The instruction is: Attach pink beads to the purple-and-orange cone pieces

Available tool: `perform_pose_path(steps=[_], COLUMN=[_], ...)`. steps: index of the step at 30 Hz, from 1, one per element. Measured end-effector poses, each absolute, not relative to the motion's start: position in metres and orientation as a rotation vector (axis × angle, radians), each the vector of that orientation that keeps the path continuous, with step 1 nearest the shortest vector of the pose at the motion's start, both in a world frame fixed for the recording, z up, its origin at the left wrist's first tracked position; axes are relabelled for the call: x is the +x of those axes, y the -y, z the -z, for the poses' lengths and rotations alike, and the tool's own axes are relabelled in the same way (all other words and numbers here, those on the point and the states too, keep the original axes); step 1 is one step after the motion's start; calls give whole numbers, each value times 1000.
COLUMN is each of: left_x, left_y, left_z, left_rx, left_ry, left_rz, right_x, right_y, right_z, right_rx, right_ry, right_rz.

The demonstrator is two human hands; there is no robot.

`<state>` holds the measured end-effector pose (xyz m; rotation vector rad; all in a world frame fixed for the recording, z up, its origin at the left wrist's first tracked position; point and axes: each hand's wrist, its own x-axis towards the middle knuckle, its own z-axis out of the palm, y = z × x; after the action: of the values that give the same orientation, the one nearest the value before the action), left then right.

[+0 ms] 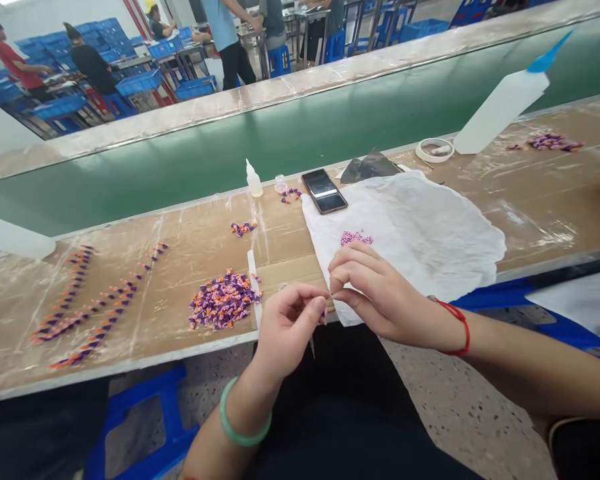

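My left hand point(290, 327), with a green bangle at the wrist, is closed in a pinch in front of my lap. A small pinkish piece point(325, 316) shows at its thumb tip, mostly hidden by the fingers. My right hand point(375, 287), with a red cord at the wrist, pinches close to the left fingertips; what it holds is too small to make out. Left of my hands lies a heap of small purple, orange and white pieces point(225, 300). Beyond my right hand, tiny pink beads point(356, 237) are scattered on a white cloth point(430, 227).
Rows of similar pieces point(95, 307) lie to the left. A flat white stick point(254, 287) is beside the heap. Farther back are a small dropper bottle point(253, 180), a phone point(325, 191), a tape roll point(435, 150) and a large white bottle point(500, 110). Several people are in the background.
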<state>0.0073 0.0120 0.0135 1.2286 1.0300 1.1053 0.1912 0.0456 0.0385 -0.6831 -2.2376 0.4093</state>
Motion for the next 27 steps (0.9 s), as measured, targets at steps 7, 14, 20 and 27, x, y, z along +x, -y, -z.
perform_pose_path(steps=[7,14,20,27], left_x=[5,6,10,10], left_y=[-7,-10,-9,-7], left_z=[-22,-26,-22,-18], left_rx=[1437,1566,1475,1502], left_ry=[-1030,-1148,-1152,-1120], left_rz=[-1127,-1080,-1160,-1205], right_x=[189,186,183,187], right_y=[-39,-32,-28,-26], right_z=[-42,-41,-42,-47], right_rx=[-656,-741,-789,-788], right_ry=[2331,2346,2243,2262], right_rz=[-256,-211,-362,-463])
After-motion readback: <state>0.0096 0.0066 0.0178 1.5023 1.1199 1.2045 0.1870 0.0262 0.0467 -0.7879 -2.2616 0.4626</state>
